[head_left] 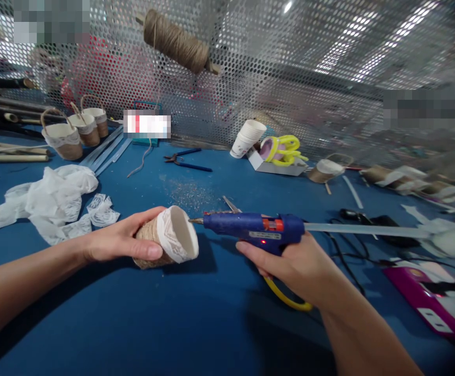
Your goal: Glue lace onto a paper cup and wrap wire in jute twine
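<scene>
My left hand [143, 243] is closed round a paper cup [178, 235] wrapped in brown twine, with a white lace band below its rim. The cup lies tilted, its mouth turned to the right. In my right hand [286, 261] is a blue hot glue gun [235, 225], its red light lit and a long clear glue stick [360, 230] running out of its back. The gun's metal nozzle points left, at the rim of the cup; I cannot tell whether they touch. Scissors with a yellow handle [288, 296] lie partly hidden under my right hand.
White lace [60, 196] lies heaped at the left, near several finished cup baskets [65, 143]. Blue-handled pliers [190, 161] and stacked white cups [247, 138] stand farther back. A twine spool [176, 42] hangs on the mesh. Cables and a purple power strip [427, 303] are at the right.
</scene>
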`<state>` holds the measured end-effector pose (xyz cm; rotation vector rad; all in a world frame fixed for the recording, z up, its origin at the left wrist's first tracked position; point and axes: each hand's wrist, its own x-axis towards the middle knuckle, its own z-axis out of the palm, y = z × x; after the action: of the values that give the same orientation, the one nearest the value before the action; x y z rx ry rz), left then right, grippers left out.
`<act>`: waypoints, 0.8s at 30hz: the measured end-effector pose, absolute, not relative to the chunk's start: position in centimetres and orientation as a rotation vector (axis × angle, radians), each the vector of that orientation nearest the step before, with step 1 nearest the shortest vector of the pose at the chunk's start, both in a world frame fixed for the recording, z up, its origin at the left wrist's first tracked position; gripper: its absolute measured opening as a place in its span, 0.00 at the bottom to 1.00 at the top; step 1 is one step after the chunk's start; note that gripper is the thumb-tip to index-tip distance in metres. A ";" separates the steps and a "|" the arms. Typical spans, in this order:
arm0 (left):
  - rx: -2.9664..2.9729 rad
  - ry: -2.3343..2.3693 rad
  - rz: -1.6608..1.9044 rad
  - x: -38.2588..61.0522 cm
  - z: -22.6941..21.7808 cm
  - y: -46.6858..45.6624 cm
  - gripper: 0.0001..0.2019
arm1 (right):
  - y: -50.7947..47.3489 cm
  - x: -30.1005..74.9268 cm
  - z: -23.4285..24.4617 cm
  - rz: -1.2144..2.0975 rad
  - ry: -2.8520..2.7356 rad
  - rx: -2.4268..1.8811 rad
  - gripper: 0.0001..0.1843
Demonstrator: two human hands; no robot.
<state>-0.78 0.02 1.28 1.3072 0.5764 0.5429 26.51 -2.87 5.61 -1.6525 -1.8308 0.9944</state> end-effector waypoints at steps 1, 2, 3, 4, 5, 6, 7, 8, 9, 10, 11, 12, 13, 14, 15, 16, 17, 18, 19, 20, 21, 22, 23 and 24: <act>1.310 0.575 0.545 -0.8 1.2 0.1 0.33 | -2.8 26.5 5.6 0.991 -1.837 -1.647 0.15; 1.312 0.572 0.546 -0.8 1.2 0.1 0.33 | -2.8 26.6 5.6 0.991 -1.844 -1.641 0.15; 1.312 0.568 0.546 -0.8 1.2 0.1 0.34 | -2.8 26.5 5.7 0.991 -1.850 -1.636 0.15; 1.312 0.565 0.543 -0.8 1.2 0.1 0.33 | -2.9 26.5 5.7 0.988 -1.855 -1.639 0.15; 1.311 0.566 0.539 -0.8 1.2 0.1 0.33 | -2.9 26.4 5.8 0.978 -1.857 -1.650 0.15; 1.310 0.568 0.532 -0.9 1.2 0.2 0.33 | -3.0 26.2 6.0 0.964 -1.852 -1.666 0.16; 1.308 0.570 0.528 -0.9 1.2 0.2 0.32 | -3.1 26.0 6.1 0.949 -1.842 -1.684 0.17; 1.305 0.573 0.526 -0.8 1.3 0.2 0.32 | -3.2 25.8 6.3 0.937 -1.827 -1.701 0.19; 1.302 0.577 0.524 -0.8 1.3 0.2 0.31 | -3.3 25.6 6.4 0.929 -1.811 -1.713 0.20; 1.300 0.581 0.525 -0.8 1.3 0.2 0.31 | -3.4 25.5 6.5 0.928 -1.799 -1.721 0.21; 1.299 0.583 0.527 -0.8 1.3 0.2 0.31 | -3.4 25.4 6.6 0.929 -1.792 -1.725 0.22; 1.298 0.585 0.527 -0.8 1.3 0.2 0.30 | -3.4 25.4 6.6 0.931 -1.791 -1.728 0.22; 1.297 0.586 0.525 -0.8 1.3 0.2 0.30 | -3.4 25.4 6.6 0.936 -1.800 -1.728 0.22; 1.296 0.586 0.522 -0.8 1.3 0.2 0.30 | -3.3 25.5 6.6 0.941 -1.811 -1.726 0.22; 1.294 0.585 0.522 -0.8 1.3 0.1 0.30 | -3.3 25.6 6.5 0.946 -1.823 -1.727 0.22; 1.290 0.586 0.522 -0.8 1.3 0.1 0.31 | -3.2 25.7 6.5 0.955 -1.836 -1.729 0.22; 1.286 0.586 0.523 -0.8 1.3 0.1 0.31 | -3.1 25.8 6.5 0.964 -1.848 -1.733 0.22; 1.283 0.586 0.522 -0.8 1.3 0.1 0.31 | -3.1 25.9 6.5 0.968 -1.856 -1.740 0.22; 1.281 0.585 0.523 -0.8 1.3 0.1 0.31 | -3.1 25.9 6.5 0.972 -1.861 -1.748 0.22; 1.281 0.585 0.523 -0.8 1.3 0.1 0.31 | -3.1 25.9 6.5 0.975 -1.864 -1.753 0.22; 1.283 0.584 0.524 -0.7 1.3 0.1 0.30 | -3.1 25.9 6.5 0.975 -1.866 -1.755 0.22; 1.287 0.583 0.526 -0.7 1.3 0.1 0.30 | -3.1 25.9 6.5 0.972 -1.865 -1.757 0.21; 1.290 0.583 0.529 -0.7 1.3 0.1 0.30 | -3.1 25.9 6.4 0.963 -1.860 -1.759 0.21; 1.290 0.580 0.532 -0.6 1.4 0.1 0.30 | -3.1 25.9 6.4 0.955 -1.855 -1.764 0.20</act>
<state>-0.65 0.10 1.36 1.2895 0.5802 0.5322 25.94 -3.13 6.36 -1.7640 -1.8549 0.9548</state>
